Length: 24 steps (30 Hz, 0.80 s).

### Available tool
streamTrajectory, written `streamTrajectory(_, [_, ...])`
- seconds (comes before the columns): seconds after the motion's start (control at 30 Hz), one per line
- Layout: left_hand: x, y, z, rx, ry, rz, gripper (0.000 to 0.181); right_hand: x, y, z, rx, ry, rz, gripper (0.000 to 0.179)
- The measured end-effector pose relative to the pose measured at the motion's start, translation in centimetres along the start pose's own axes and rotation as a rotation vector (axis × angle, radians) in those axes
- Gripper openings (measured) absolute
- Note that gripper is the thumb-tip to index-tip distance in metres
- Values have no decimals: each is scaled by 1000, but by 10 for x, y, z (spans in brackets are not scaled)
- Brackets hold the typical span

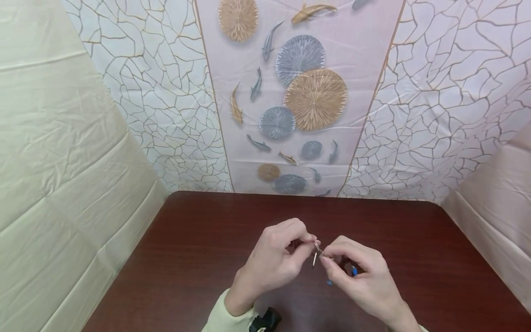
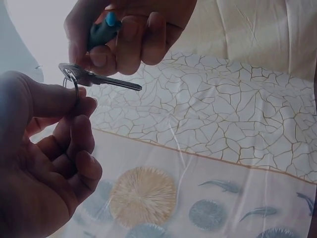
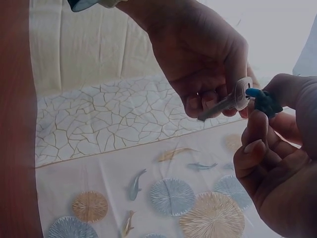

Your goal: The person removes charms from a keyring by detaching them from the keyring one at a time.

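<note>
Both hands meet over the table around a small metal key ring [image 2: 77, 91]. My left hand [image 1: 275, 253] pinches the ring between thumb and forefinger. A silver key [image 2: 116, 82] hangs from it, its blade pointing away from the fingers in the left wrist view and downward in the head view. My right hand [image 1: 365, 274] pinches the keychain [image 1: 327, 256] close beside the ring. A dark teal charm with a bright blue tip [image 2: 105, 30] belongs to the keychain and sits against the right fingers. Fingers partly hide where key, ring and keychain join.
Beneath the hands is a dark reddish-brown table [image 1: 199, 240]. A patterned cloth [image 1: 278, 152] with fish and round motifs hangs behind its far edge. Plain cream cloth [image 1: 62, 184] stands along the left side. A black strap device [image 1: 269, 319] sits at the left wrist.
</note>
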State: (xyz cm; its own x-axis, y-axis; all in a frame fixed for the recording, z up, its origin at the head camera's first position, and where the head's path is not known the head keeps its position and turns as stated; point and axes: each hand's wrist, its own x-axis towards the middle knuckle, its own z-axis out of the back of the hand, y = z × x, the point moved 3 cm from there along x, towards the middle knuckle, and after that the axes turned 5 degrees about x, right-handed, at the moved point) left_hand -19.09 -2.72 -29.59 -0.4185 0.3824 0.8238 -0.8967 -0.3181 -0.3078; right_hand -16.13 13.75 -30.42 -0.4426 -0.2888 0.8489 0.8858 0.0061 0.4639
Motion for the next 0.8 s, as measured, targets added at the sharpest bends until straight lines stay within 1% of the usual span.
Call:
streamTrajectory(0.1, [0,1,-1,-15,4,23,24,-1,0,1,-26,7,-6,31])
streamTrajectory(0.2, [-1,3,-3,-42,12,61,23,-3,-2,0,-21,17,1,32])
streamTrajectory(0.33, [-4,5,-6,-56,26,113,23,-9,-6,0,-14,34,-9,34])
streamTrajectory(0.4, [-4,7,-8,-50,34,136,23,-13,-8,1,-21,42,-24,36])
streamTrajectory(0.5, [-4,13,-7,-42,26,180,21,-19,-12,5,-25,62,-43,38])
streamTrajectory(0.6, [-4,20,-2,-24,11,231,17,-24,-19,11,-51,86,-80,40])
streamTrajectory(0.63, [-4,22,0,-17,17,244,17,-25,-22,14,-70,95,-96,41])
streamTrajectory(0.7, [-4,27,3,-6,46,272,15,-27,-28,22,-114,112,-145,41])
streamTrajectory(0.8, [-8,33,5,-1,112,316,12,-30,-40,35,-172,153,-271,36])
